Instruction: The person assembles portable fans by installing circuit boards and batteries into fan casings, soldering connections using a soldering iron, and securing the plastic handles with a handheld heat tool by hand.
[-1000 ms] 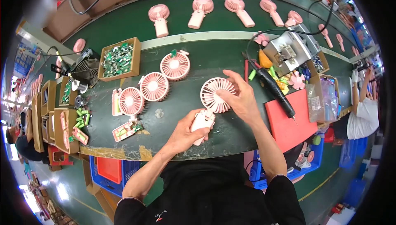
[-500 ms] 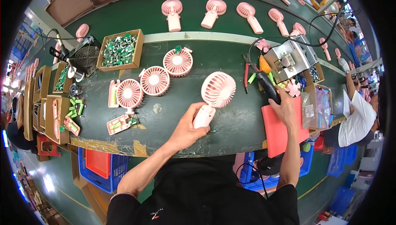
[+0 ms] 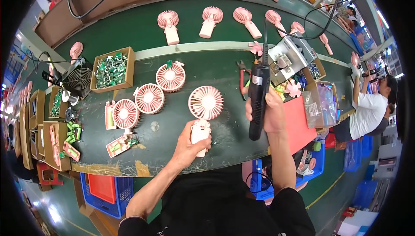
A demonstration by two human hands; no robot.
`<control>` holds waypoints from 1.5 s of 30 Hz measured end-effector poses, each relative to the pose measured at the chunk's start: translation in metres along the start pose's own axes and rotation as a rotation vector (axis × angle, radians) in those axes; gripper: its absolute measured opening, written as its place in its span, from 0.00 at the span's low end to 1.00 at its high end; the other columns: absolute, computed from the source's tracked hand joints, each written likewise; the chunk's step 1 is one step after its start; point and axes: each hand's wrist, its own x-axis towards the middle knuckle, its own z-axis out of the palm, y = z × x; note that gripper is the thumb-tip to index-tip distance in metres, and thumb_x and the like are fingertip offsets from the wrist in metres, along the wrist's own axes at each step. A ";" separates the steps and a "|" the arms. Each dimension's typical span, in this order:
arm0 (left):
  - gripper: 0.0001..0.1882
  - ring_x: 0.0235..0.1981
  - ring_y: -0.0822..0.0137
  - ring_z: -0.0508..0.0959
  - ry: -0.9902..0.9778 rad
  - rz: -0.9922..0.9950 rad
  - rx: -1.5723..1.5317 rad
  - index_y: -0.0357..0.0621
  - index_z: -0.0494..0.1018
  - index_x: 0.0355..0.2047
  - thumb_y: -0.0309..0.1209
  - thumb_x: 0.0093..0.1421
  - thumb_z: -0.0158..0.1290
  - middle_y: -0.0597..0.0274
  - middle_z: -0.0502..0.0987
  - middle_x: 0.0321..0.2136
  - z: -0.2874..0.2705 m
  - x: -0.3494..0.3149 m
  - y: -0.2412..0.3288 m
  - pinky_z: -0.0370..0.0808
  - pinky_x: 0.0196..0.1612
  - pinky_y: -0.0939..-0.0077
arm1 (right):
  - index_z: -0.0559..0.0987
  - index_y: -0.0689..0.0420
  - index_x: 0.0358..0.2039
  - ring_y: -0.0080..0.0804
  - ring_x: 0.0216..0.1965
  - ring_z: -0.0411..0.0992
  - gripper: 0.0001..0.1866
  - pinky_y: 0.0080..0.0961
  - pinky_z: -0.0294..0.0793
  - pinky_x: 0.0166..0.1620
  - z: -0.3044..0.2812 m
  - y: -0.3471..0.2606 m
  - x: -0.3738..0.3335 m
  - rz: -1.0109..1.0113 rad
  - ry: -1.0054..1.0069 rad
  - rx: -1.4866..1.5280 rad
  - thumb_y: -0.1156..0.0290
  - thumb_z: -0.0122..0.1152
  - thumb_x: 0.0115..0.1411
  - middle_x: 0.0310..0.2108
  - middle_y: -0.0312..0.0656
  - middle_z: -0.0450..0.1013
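Note:
Low over the near middle of the green bench, my left hand [image 3: 183, 147] is closed round the pale handle of a pink handheld fan [image 3: 206, 103]. The fan's round grille points away from me. To its right, my right hand [image 3: 274, 113] grips a black electric screwdriver [image 3: 258, 102], held roughly upright with its cord running up from the top. A gap separates the screwdriver from the fan. Left of my left hand lie several opened fans [image 3: 149, 98], some with green circuit boards and handle shells with green battery cells [image 3: 117, 146].
A carton of circuit boards [image 3: 111, 70] stands at the back left beside a black cooling fan [image 3: 79, 79]. Red-handled pliers [image 3: 243, 78], a metal box [image 3: 283, 61] and a red sheet [image 3: 295, 121] are on the right. Finished-looking fans [image 3: 211, 20] line the belt behind. A person in white [image 3: 367, 110] works at right.
My right hand has lifted the screwdriver from beside the metal box and brought it left, upright. The fan in my left hand has turned so its handle faces up more squarely. The view has shifted.

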 end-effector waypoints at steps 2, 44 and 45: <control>0.25 0.27 0.73 0.75 -0.063 -0.016 -0.086 0.39 0.60 0.53 0.21 0.56 0.56 0.60 0.73 0.34 0.001 -0.003 -0.002 0.74 0.28 0.77 | 0.65 0.68 0.55 0.33 0.24 0.73 0.26 0.24 0.75 0.25 0.003 -0.004 0.000 -0.033 0.037 -0.108 0.61 0.52 0.63 0.45 0.54 0.72; 0.31 0.38 0.47 0.72 -0.021 0.653 1.266 0.39 0.64 0.56 0.28 0.51 0.60 0.47 0.70 0.38 -0.030 -0.007 0.007 0.71 0.43 0.56 | 0.64 0.55 0.61 0.51 0.57 0.62 0.44 0.41 0.69 0.56 0.035 0.057 -0.031 -0.056 -0.417 -1.374 0.57 0.72 0.44 0.57 0.50 0.61; 0.31 0.39 0.46 0.72 0.047 0.606 1.130 0.36 0.64 0.56 0.29 0.51 0.61 0.46 0.71 0.39 -0.025 -0.010 0.011 0.71 0.43 0.55 | 0.65 0.55 0.61 0.51 0.55 0.62 0.44 0.41 0.69 0.55 0.031 0.063 -0.029 -0.124 -0.414 -1.357 0.57 0.73 0.43 0.57 0.50 0.61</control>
